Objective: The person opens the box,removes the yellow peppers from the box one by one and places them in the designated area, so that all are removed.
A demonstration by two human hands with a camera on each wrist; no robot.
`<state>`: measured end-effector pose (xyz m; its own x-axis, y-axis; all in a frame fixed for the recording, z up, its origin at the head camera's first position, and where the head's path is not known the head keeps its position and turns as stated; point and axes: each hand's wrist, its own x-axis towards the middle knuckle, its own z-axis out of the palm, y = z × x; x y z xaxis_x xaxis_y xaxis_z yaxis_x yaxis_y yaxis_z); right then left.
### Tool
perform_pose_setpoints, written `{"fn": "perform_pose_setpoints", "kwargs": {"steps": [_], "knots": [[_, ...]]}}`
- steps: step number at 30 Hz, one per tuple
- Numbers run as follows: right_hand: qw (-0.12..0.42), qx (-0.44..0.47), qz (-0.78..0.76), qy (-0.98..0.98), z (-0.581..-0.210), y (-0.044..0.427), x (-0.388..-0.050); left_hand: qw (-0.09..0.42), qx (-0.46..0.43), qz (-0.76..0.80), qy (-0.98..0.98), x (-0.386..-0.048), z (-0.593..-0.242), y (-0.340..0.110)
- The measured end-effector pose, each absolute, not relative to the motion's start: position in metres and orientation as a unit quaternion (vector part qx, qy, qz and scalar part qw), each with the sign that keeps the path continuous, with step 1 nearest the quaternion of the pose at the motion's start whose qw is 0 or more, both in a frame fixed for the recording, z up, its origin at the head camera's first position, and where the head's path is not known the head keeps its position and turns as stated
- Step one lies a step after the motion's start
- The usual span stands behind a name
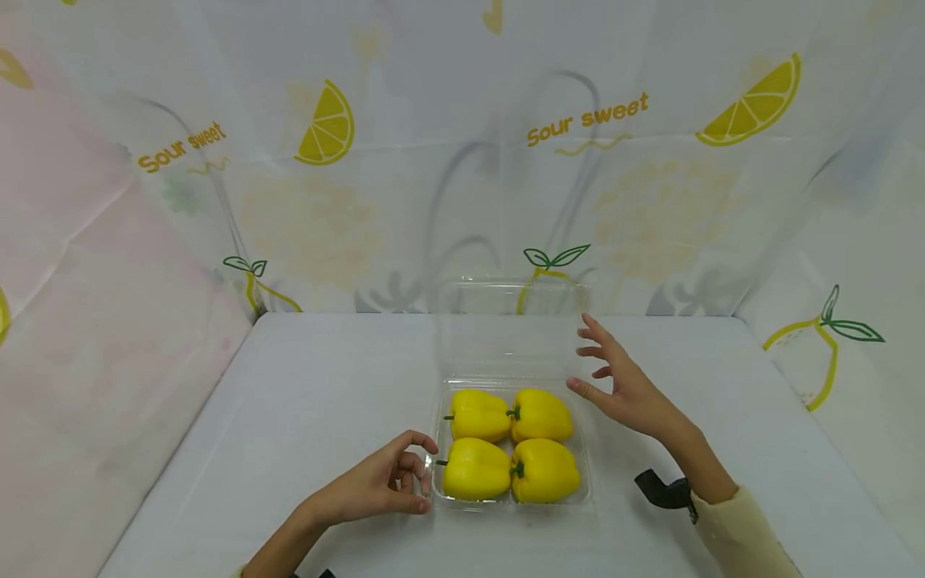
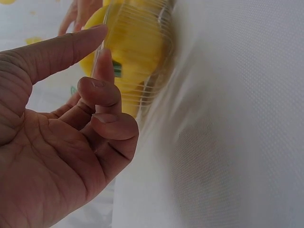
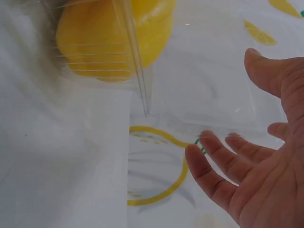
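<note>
Holding four yellow peppers (image 1: 475, 469): clear box (image 1: 587, 482), lid (image 1: 506, 341) raised, on white table (image 1: 318, 385). Left hand (image 1: 381, 480): fingers loosely bent, empty, at box's left side. Right hand (image 1: 627, 392): fingers spread, empty, near lid.

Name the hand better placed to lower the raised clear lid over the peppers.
Probably the right hand: it is beside the raised lid, fingers spread and holding nothing. The left hand is by the tray's left edge, farther from the lid.

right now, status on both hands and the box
Left hand at left edge of clear box. Right hand spread beside raised lid, holding nothing. Four yellow peppers inside, nothing lying across them.
</note>
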<state>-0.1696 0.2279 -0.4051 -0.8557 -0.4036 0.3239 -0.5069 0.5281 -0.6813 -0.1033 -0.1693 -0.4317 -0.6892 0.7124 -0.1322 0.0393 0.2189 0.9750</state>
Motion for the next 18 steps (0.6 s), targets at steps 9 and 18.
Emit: {"fn": "perform_pose_setpoints", "kwargs": {"steps": [9, 18], "knots": [[0.039, 0.257, 0.393, -0.882, -0.42, 0.227, -0.172, 0.295, 0.257, 0.566, 0.726, -0.104, -0.433, -0.17], [0.011, 0.243, 0.408, -0.88, -0.424, 0.226, -0.176, 0.298, 0.253, 0.561, 0.729, -0.105, -0.433, -0.169]]}}
